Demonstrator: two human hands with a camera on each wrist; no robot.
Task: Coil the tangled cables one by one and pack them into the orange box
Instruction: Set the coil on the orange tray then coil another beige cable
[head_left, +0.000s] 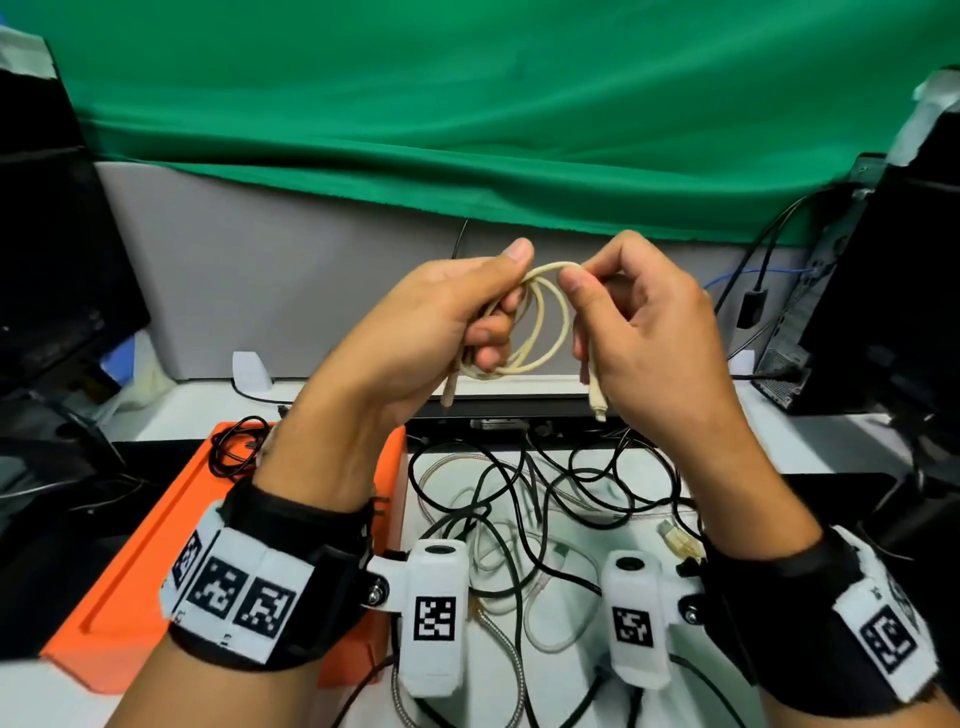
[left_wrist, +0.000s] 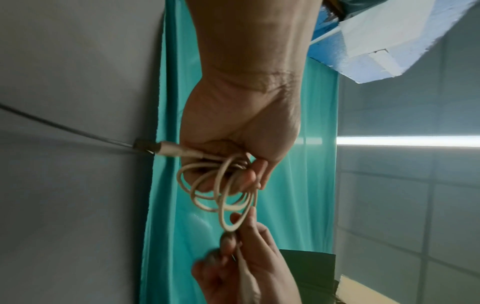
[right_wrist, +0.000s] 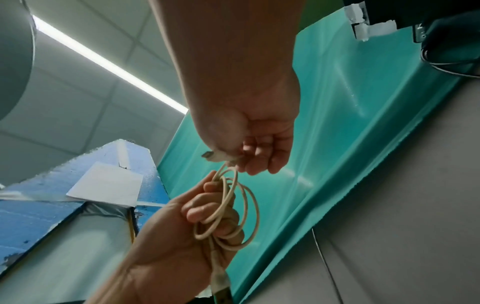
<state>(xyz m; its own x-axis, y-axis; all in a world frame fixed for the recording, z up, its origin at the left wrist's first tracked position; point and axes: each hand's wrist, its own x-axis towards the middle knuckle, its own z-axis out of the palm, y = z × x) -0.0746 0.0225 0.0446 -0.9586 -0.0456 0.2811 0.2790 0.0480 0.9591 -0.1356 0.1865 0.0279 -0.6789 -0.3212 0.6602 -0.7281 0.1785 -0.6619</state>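
Both forearms raised side by side, left hand (head_left: 441, 317) at 9 o'clock with fingers curled, right hand (head_left: 644, 332) at 3 o'clock pinching, thumbs uppermost

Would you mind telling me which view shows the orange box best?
Only the head view shows the orange box, on the desk under the left hand. Both wrist views look upward at the cream cable and miss the box.

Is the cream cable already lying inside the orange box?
No, both hands hold the coiled cream cable in the air, above the orange box.
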